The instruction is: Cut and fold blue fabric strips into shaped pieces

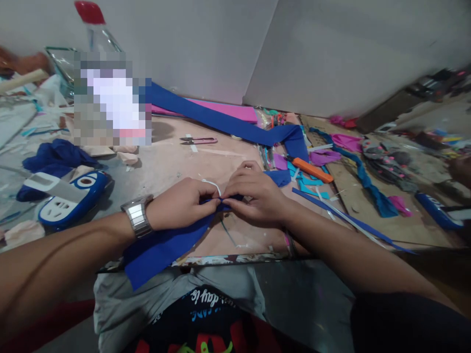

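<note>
A blue fabric strip (162, 252) runs under my left hand (184, 203) and hangs past the table's front edge. My left thumb and fingers pinch it near the middle of the table. My right hand (253, 193) grips the same strip just to the right, thumb against the fingers, so the two hands nearly meet. Between them the cloth is gathered narrow. A thin white cord or elastic (212, 183) curves up by the left fingertips; its ends are hidden. Beyond the right hand more blue cloth (278, 177) shows.
Small thread snips (198, 140) lie behind the hands. An orange cutter (312, 169) rests among scraps on the right. A long blue strip (206, 115) stretches along the back over pink fabric (228, 111). At left sit a blue-and-white power strip (73, 198) and a red-capped bottle (99, 34).
</note>
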The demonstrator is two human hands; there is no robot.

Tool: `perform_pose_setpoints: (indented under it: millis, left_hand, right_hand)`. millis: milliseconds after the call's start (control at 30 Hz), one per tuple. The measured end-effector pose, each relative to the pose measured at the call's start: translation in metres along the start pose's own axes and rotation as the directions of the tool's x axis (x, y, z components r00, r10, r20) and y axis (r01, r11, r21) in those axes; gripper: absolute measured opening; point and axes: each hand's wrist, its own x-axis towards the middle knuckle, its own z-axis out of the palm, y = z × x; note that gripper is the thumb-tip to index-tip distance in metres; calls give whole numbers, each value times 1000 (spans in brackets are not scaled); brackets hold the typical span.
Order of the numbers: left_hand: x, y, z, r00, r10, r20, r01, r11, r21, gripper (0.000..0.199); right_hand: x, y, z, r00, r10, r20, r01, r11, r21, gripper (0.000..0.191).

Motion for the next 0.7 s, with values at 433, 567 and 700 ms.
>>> perform_pose_setpoints:
  millis: [433, 567, 700]
  left_hand:
    - [-1, 1, 5, 993, 116, 16, -111, 897, 427, 25]
    - [1, -3, 5, 996, 84, 19, -84, 901, 426, 27]
    - [1, -2, 5, 998, 67, 20, -70, 909, 411, 27]
  right_hand:
    - [3, -8, -3, 989, 23, 145, -19, 999, -32, 10]
    - [2, -6, -4, 990, 38, 133, -29, 997, -67, 10]
    - [2, -6, -4, 987, 32, 159, -22, 998, -65, 11]
